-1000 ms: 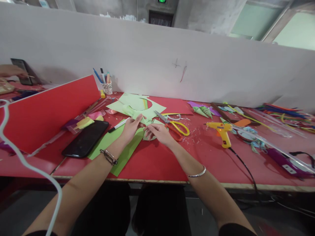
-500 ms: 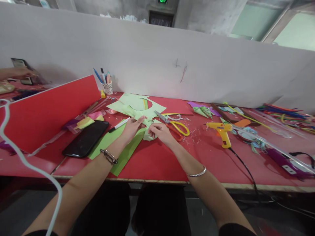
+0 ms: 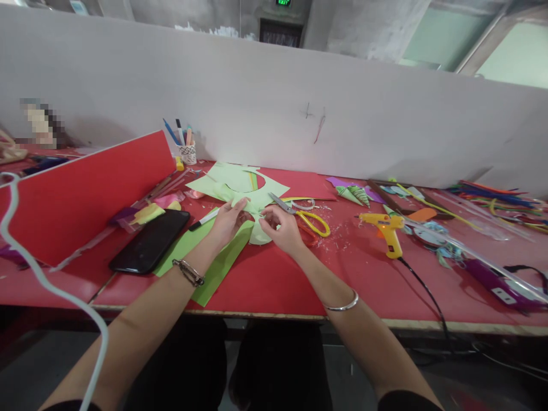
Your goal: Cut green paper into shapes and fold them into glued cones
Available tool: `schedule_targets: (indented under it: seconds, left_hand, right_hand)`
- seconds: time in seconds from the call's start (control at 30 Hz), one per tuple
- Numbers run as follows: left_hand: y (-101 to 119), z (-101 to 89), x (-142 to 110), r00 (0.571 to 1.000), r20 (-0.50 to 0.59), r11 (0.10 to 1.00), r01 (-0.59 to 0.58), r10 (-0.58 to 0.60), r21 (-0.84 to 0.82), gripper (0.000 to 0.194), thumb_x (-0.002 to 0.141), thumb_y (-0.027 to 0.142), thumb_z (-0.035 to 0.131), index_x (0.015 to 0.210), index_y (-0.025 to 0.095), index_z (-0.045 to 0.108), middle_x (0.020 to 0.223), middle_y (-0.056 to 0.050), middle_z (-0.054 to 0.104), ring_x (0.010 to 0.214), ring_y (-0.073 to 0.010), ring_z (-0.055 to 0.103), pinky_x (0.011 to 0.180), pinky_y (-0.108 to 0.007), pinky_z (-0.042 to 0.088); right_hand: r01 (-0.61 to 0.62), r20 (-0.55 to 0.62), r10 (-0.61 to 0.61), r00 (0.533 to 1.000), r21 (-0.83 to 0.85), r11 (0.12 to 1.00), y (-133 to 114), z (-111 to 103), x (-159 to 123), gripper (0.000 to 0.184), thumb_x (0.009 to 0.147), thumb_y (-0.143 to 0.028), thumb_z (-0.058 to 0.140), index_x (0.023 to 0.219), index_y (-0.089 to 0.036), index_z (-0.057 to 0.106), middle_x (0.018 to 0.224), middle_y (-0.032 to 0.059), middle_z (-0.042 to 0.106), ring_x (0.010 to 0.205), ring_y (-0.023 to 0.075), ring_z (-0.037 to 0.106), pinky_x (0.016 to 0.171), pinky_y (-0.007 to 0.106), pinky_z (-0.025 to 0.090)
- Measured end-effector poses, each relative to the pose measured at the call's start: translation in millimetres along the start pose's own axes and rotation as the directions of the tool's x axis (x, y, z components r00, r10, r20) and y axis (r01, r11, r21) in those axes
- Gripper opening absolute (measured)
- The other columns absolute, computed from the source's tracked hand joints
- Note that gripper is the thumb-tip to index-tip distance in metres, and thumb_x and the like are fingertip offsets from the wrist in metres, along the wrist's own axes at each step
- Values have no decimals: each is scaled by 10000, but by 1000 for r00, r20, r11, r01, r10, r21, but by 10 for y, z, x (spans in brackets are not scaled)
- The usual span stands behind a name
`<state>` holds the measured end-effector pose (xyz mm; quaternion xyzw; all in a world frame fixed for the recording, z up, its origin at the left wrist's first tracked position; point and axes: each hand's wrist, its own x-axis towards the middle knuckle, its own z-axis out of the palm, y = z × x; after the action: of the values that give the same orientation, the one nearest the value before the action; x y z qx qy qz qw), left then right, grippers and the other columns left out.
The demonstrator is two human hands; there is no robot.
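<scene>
My left hand [image 3: 229,220] and my right hand [image 3: 282,228] meet over a small piece of light green paper [image 3: 259,233] on the red table [image 3: 274,279]. Both pinch its top edge, fingers closed on it. The piece lies partly on a long green sheet [image 3: 214,262] that runs toward the table's front edge. Behind the hands lies a larger light green sheet [image 3: 240,182] with a round cut-out. Yellow-and-orange-handled scissors [image 3: 306,220] rest just right of my right hand.
A black phone [image 3: 149,240] and a black marker [image 3: 205,218] lie left of the hands. A red board [image 3: 81,194] leans at the left, with a pen cup [image 3: 186,151] behind. A yellow glue gun [image 3: 387,231] with a black cord, paper cones [image 3: 353,194] and coloured strips fill the right.
My right hand has moved up and left, closer to my left hand, and the small green piece has been drawn in between them. The person's hand at the far left has gone.
</scene>
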<state>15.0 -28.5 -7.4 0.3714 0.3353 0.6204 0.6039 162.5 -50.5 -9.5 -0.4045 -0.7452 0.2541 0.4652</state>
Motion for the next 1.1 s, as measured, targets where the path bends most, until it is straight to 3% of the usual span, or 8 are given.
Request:
schedule_targets:
  seconds: [0.27,0.43,0.6,0.8,0.97,1.1]
  left_hand:
    - [-7,1,-12,1000,11,997,-19,18,76,232,621,315,673,753,145,587,647,21,606,481,-47,520,541,-195,442]
    - [-2,4,-18,999,26,996,-29,27,87,225,632,316,668,761,148,591,672,23,595,497,-43,515,544,-191,439]
    - [12,6,-43,996,91,997,-9,2,78,266,647,336,659,845,163,616,549,57,502,487,-43,478,567,-189,433]
    - [-2,18,-70,984,180,969,-59,15,239,276,617,325,669,829,151,640,701,1,583,572,-66,495,566,-189,413]
    - [-28,25,-98,953,289,808,-240,91,537,232,649,330,640,793,149,651,712,-30,614,660,-136,545,626,-236,436]
    - [-8,44,-133,877,423,587,-470,227,659,230,704,335,595,850,170,661,791,-49,616,772,-172,549,731,-267,427]
  right_hand:
    - [135,62,-127,990,-147,980,1,-30,13,237,840,-328,392,743,-196,564,707,29,566,590,132,477,573,249,358]
    - [136,105,-117,988,-201,970,-16,-44,7,231,836,-274,387,679,-192,536,636,4,515,559,118,437,562,236,332]
    - [133,133,-107,985,-203,970,-20,-23,3,211,809,-219,383,636,-189,500,557,-25,438,517,99,387,526,214,298]
    - [129,166,-100,981,-171,977,5,14,-2,180,759,-184,418,661,-181,569,539,-31,477,489,87,387,508,207,295]
    - [80,182,-37,983,-239,968,61,18,9,172,743,-223,458,644,-176,591,564,-11,536,512,96,433,514,213,301]
    - [38,162,18,987,-337,941,109,-2,21,163,732,-239,475,603,-176,552,552,-8,508,509,101,419,505,223,295]
